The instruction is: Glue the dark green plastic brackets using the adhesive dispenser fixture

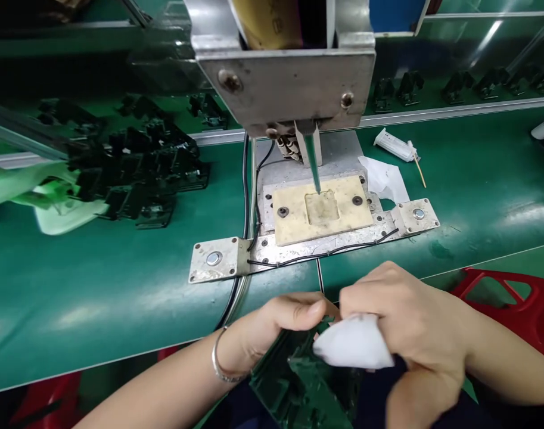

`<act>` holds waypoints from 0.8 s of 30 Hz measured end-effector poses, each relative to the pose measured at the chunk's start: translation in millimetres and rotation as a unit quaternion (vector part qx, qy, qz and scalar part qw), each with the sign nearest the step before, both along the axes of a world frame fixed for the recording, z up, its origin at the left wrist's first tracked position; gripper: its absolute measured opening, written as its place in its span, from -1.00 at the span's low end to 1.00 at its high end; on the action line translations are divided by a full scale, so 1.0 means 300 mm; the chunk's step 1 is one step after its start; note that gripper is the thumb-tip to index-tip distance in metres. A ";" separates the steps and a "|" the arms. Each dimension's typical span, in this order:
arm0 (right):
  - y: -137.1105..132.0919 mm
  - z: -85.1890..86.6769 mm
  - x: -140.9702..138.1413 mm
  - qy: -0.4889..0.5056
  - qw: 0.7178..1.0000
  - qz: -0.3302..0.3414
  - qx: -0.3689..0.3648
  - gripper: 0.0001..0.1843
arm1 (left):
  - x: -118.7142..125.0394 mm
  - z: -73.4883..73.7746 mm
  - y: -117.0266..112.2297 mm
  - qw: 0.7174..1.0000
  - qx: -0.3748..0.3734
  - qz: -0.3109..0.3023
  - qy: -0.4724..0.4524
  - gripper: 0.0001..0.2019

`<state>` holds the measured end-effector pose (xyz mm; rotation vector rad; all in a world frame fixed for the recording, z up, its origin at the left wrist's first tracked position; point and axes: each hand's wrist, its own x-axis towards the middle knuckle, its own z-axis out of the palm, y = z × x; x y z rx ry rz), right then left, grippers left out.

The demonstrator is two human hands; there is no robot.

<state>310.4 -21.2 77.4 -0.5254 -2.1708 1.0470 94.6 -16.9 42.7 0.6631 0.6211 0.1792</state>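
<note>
My left hand (294,316) grips a dark glossy plastic part (298,375) below the table's front edge, thumb over its upper edge. In my right hand (401,322) is a folded white wipe (356,342), its tip pressed against or just over the part. The fingers of both hands are closed, and my left fingers are partly hidden behind the part. Ahead of my hands stands a press with a pointed metal tip (314,161) over a cream fixture plate (289,223), which has a shallow square recess. Neither hand touches the press.
Many similar dark parts (142,161) crowd the left of the green table (142,286), beside a pale green bag (66,196). Two button boxes (213,259) flank the fixture. A white tube (394,146), a swab (417,164) and a white sheet (385,179) lie right. Red stools stand below.
</note>
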 end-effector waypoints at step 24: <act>0.630 -0.245 0.382 -0.252 0.788 -0.549 -0.119 -0.61 | -0.100 0.044 -0.085 0.829 0.507 0.197 0.127 -0.34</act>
